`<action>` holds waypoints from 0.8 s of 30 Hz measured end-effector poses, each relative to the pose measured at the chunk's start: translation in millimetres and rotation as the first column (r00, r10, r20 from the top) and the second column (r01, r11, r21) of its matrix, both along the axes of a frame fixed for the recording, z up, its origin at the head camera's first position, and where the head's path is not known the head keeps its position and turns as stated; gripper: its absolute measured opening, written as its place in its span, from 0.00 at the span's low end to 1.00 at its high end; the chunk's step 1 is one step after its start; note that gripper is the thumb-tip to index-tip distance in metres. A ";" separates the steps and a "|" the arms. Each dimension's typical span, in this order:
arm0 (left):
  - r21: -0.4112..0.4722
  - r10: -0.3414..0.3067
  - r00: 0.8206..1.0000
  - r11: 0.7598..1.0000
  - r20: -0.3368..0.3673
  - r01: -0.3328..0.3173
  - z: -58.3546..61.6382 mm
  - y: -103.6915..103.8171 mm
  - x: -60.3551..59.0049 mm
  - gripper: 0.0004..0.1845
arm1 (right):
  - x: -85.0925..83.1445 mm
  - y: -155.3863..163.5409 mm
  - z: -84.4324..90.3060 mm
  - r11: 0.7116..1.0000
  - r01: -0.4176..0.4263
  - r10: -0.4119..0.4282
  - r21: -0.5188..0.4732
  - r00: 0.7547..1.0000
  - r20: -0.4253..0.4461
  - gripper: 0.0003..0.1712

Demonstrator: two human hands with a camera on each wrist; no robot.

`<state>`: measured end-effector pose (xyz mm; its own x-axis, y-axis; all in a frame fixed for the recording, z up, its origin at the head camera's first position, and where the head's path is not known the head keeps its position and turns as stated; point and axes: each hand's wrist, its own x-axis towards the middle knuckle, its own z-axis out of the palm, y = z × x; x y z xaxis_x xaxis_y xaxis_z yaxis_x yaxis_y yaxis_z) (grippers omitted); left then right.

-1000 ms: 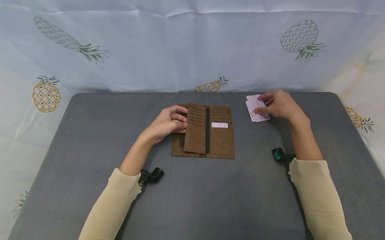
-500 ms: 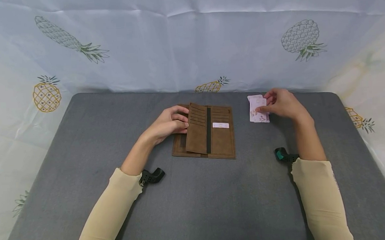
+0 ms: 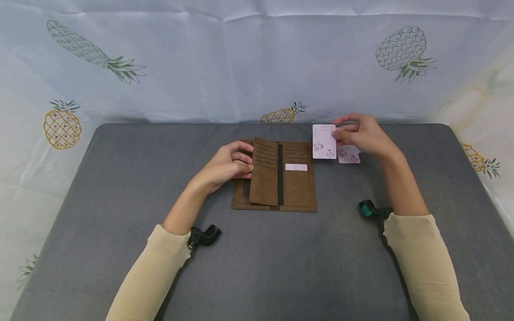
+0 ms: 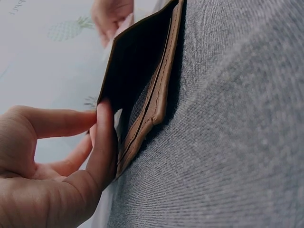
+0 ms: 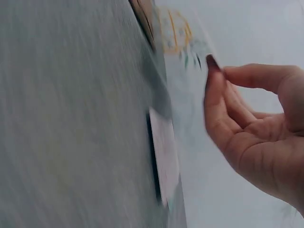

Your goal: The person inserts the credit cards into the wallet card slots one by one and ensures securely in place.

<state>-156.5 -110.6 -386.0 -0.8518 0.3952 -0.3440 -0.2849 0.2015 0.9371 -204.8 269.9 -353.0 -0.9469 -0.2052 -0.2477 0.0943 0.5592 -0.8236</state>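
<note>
Holding the inner flap of the brown wallet (image 3: pixel 279 176) raised, the left hand (image 3: pixel 227 165) sits at the wallet's left edge, fingers curled, thumb and fingertips pinching the flap so its card slots face up. The left wrist view confirms this: the fingers (image 4: pixel 105 137) rest against the flap's edge and the flap stands tilted off the base panel. The wallet lies open near the middle of the grey desk (image 3: pixel 112 195), toward the far edge. One white card (image 3: pixel 295 167) already sits in a slot of the right panel.

Right of the wallet, the right hand (image 3: pixel 361 136) pinches a pale pink card (image 3: pixel 323 141) between thumb and fingertips, lifted off the desk and held just beside the wallet's far right corner, not touching it. Further pink cards (image 3: pixel 349 154) lie flat on the desk beneath that hand, near the far right of the desk. The right wrist view is blurred; it shows curled fingers and a card lying on the desk, but the pinch itself is not clear there.

Judgement: the step in hand looks like bringing the held card to a slot. To do it well, the left hand should keep the flap steady and the slot mouth open. The card should come in edge-first, aligned square with the slot, at a shallow angle. A skewed corner would likely snag on the stitched slot lip. The pinch should sit at the card's trailing end so the fingers do not block entry.
</note>
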 end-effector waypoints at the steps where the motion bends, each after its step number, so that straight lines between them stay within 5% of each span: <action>1: -0.002 0.000 1.000 1.000 -0.003 0.000 0.0 0.3 0.0 0.26 | 1.5 -6.8 0.8 1.000 0.004 -0.004 -0.029 1.000 -0.012 0.27; 10: 0.025 -0.008 1.000 1.000 -0.006 0.008 -1.2 8.2 1.3 0.27 | 12.6 -54.3 -0.1 0.990 -0.065 0.051 -0.128 0.992 -0.113 0.24; 24: 0.065 -0.019 1.000 0.998 -0.011 0.020 -5.6 14.2 1.2 0.27 | 16.6 -75.8 -12.9 0.971 -0.118 0.088 -0.208 0.985 -0.147 0.16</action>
